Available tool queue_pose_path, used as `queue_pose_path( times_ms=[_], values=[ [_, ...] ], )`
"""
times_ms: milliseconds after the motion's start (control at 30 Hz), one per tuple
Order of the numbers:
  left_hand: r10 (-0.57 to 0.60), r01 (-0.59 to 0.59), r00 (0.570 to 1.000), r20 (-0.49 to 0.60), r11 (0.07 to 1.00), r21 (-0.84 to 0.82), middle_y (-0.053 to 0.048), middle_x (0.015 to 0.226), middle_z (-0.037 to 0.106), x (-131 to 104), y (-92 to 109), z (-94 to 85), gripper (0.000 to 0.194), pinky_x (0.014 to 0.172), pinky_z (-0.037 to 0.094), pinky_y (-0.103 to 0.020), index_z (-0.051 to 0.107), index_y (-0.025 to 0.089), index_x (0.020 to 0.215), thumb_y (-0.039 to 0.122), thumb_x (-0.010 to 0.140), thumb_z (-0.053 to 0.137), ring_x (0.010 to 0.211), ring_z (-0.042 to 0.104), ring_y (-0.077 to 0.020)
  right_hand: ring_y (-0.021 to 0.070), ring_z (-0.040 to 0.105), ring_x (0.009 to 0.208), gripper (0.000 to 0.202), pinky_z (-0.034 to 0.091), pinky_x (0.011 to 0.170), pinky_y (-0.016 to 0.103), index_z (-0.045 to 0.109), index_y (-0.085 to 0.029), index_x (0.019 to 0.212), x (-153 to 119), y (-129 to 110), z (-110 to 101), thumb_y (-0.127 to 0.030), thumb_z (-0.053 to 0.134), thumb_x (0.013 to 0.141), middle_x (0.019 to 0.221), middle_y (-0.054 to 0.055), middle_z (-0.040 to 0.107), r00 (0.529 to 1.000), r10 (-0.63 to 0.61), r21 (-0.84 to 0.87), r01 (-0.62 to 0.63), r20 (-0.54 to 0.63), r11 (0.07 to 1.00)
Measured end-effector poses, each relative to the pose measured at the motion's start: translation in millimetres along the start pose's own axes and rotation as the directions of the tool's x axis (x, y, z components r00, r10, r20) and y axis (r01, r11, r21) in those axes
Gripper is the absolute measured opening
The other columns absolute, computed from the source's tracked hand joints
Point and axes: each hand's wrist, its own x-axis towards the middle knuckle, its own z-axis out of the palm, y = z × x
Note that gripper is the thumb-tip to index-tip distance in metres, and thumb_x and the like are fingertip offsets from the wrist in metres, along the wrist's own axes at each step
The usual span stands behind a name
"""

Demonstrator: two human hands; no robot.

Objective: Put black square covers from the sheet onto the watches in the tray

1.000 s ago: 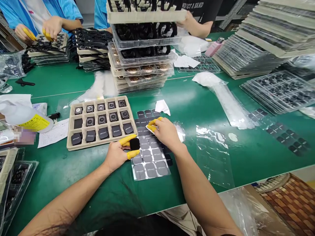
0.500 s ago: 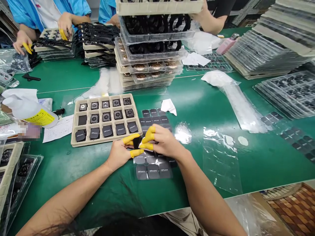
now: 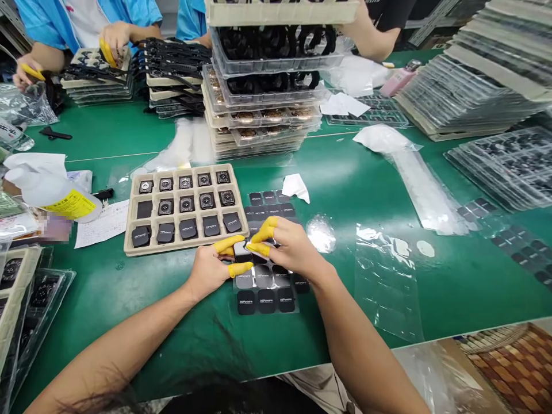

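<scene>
Between my hands is a dark watch body with a shiny face. My left hand, with yellow finger covers, grips it from the left. My right hand, also with yellow covers, pinches at its upper right face; what those fingers hold is too small to make out. Under and in front of the hands lie clear sheets of dark square labels with white print. To the left, a beige tray holds several watch bodies, dark label squares covering those in its front row; one middle-row compartment shows a flat dark surface.
Tall tray stacks stand at the back centre and right. A white bottle and paper lie left; clear film and a white cloth lie right. Another person's hands work at back left.
The watch body has tilted, its face now catching light. My right fingers have shifted slightly on it. The label sheet below has moved a little. The other person's left-side hand has moved outward.
</scene>
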Motion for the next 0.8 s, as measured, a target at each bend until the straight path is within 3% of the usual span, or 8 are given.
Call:
queue_pose_path(
  times_ms=[67, 133, 267, 333, 500, 567, 700, 800],
  values=[
    [0.020, -0.020, 1.000, 0.014, 0.999, 0.037, -0.006, 0.099, 0.081, -1, 0, -0.1, 0.065, 0.088, 0.063, -0.035, 0.073, 0.016, 0.123, 0.024, 0.062, 0.090, 0.088, 0.076, -0.0233, 0.0168, 0.061, 0.076, 0.013, 0.048, 0.065, 0.030, 0.068, -0.022, 0.089, 0, -2, 1, -0.033, 0.066, 0.095, 0.081, 0.004, 0.068, 0.996, -0.033, 0.049, 0.029, 0.085, 0.998],
    [0.038, -0.039, 0.999, 0.033, 0.998, 0.053, -0.006, 0.100, 0.081, -1, -1, 0.0, 0.062, 0.089, 0.063, -0.035, 0.074, 0.017, 0.122, 0.024, 0.063, 0.090, 0.089, 0.076, -0.0236, 0.0170, 0.062, 0.076, 0.015, 0.047, 0.064, 0.030, 0.069, -0.022, 0.088, 1, 0, 2, -0.034, 0.065, 0.095, 0.082, 0.004, 0.069, 0.997, 0.003, 0.029, -0.005, 0.080, 1.000],
    [0.007, -0.007, 1.000, -0.028, 1.000, 0.001, -0.006, 0.097, 0.081, 0, -3, 0.8, 0.064, 0.087, 0.064, -0.036, 0.074, 0.016, 0.122, 0.024, 0.060, 0.092, 0.089, 0.076, -0.0240, 0.0190, 0.063, 0.077, 0.013, 0.047, 0.066, 0.032, 0.068, -0.022, 0.084, -1, 9, -8, -0.030, 0.065, 0.093, 0.083, 0.006, 0.070, 0.968, 0.209, -0.137, -0.227, -0.136, 0.964],
    [0.000, 0.000, 0.998, -0.056, 1.000, -0.001, -0.006, 0.098, 0.081, 1, -5, 1.1, 0.065, 0.087, 0.064, -0.035, 0.074, 0.017, 0.122, 0.025, 0.059, 0.092, 0.088, 0.076, -0.0235, 0.0185, 0.062, 0.074, 0.011, 0.047, 0.065, 0.032, 0.068, -0.022, 0.083, -2, 8, -12, -0.029, 0.066, 0.092, 0.081, 0.005, 0.070, 0.952, 0.237, -0.124, -0.264, -0.194, 0.957],
    [0.012, -0.014, 0.999, -0.035, 0.999, -0.031, -0.007, 0.103, 0.080, 1, -5, 0.7, 0.065, 0.089, 0.063, -0.035, 0.073, 0.017, 0.123, 0.025, 0.060, 0.092, 0.092, 0.076, -0.0237, 0.0168, 0.062, 0.074, 0.015, 0.046, 0.062, 0.030, 0.067, -0.023, 0.087, 0, -8, 5, -0.034, 0.061, 0.096, 0.083, 0.004, 0.069, 0.987, 0.154, -0.008, -0.154, -0.051, 0.988],
    [0.018, -0.020, 0.999, -0.050, 0.999, -0.030, -0.006, 0.102, 0.080, 1, -3, 0.7, 0.064, 0.088, 0.064, -0.035, 0.074, 0.017, 0.121, 0.025, 0.059, 0.092, 0.090, 0.076, -0.0234, 0.0186, 0.062, 0.079, 0.019, 0.046, 0.064, 0.031, 0.067, -0.023, 0.088, -1, -2, 6, -0.037, 0.058, 0.097, 0.088, 0.006, 0.069, 0.978, 0.206, -0.086, -0.208, -0.032, 0.974],
    [0.020, -0.017, 0.993, -0.113, 0.999, 0.029, -0.005, 0.092, 0.081, 0, -1, 1.3, 0.060, 0.085, 0.065, -0.035, 0.076, 0.017, 0.115, 0.027, 0.059, 0.092, 0.084, 0.077, -0.0222, 0.0294, 0.058, 0.095, 0.020, 0.048, 0.081, 0.044, 0.069, -0.021, 0.092, -10, 31, -24, -0.036, 0.056, 0.095, 0.093, 0.012, 0.067, 0.871, 0.466, -0.349, -0.490, -0.156, 0.799],
    [0.047, -0.034, 0.989, -0.137, 0.995, 0.091, -0.004, 0.093, 0.081, -1, -2, 1.5, 0.058, 0.087, 0.065, -0.035, 0.076, 0.018, 0.116, 0.028, 0.061, 0.091, 0.084, 0.076, -0.0211, 0.0332, 0.055, 0.108, 0.025, 0.046, 0.093, 0.053, 0.068, -0.022, 0.109, -13, 40, -48, -0.037, 0.060, 0.092, 0.107, 0.013, 0.066, 0.844, 0.513, -0.275, -0.535, -0.156, 0.799]
  ],
)
